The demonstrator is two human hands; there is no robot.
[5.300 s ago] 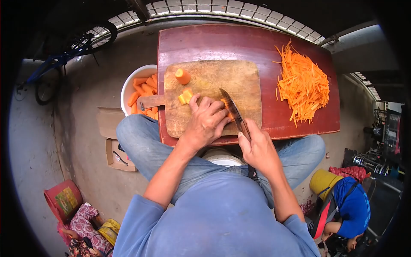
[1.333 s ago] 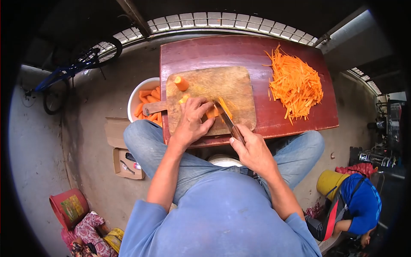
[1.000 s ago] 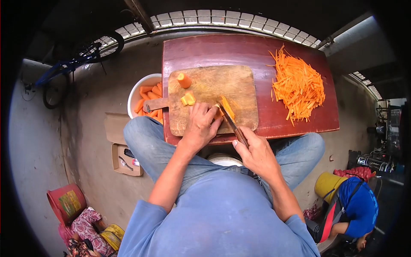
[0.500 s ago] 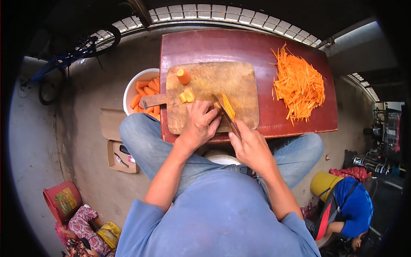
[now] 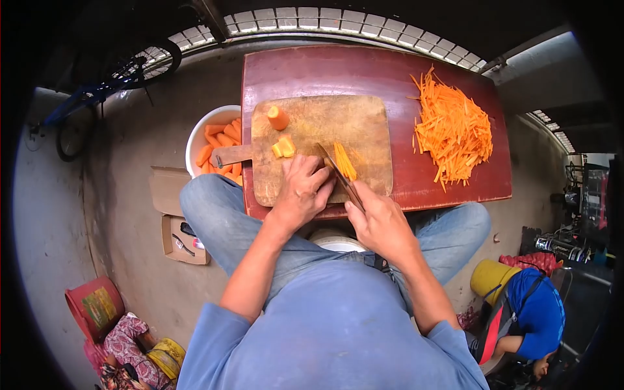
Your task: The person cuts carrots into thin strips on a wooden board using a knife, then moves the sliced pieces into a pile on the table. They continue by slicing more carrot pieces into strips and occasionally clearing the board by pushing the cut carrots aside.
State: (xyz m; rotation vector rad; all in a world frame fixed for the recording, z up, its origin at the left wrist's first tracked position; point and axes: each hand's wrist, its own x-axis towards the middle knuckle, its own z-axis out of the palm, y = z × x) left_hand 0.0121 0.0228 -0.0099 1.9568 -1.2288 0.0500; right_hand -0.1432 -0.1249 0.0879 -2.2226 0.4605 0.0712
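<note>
A wooden cutting board (image 5: 325, 123) lies on a dark red table (image 5: 364, 71). My left hand (image 5: 301, 193) presses down on a carrot piece at the board's near edge; the piece is mostly hidden under my fingers. My right hand (image 5: 380, 221) grips the handle of a knife (image 5: 335, 172), whose blade rests right beside my left fingertips. Thin carrot sticks (image 5: 344, 161) lie just right of the blade. A carrot stub (image 5: 278, 117) and small carrot chunks (image 5: 283, 147) sit farther back on the board.
A big pile of carrot strips (image 5: 454, 127) covers the table's right side. A white bowl of carrot pieces (image 5: 218, 140) stands left of the board. Cardboard boxes (image 5: 179, 227), a red bucket (image 5: 94, 305), a bicycle (image 5: 97, 91) and a person in blue (image 5: 530, 312) are around.
The knife has kept slicing toward my left fingers, and the bunch of cut sticks right of the blade has grown. My left hand has crept slightly left on the carrot piece.
</note>
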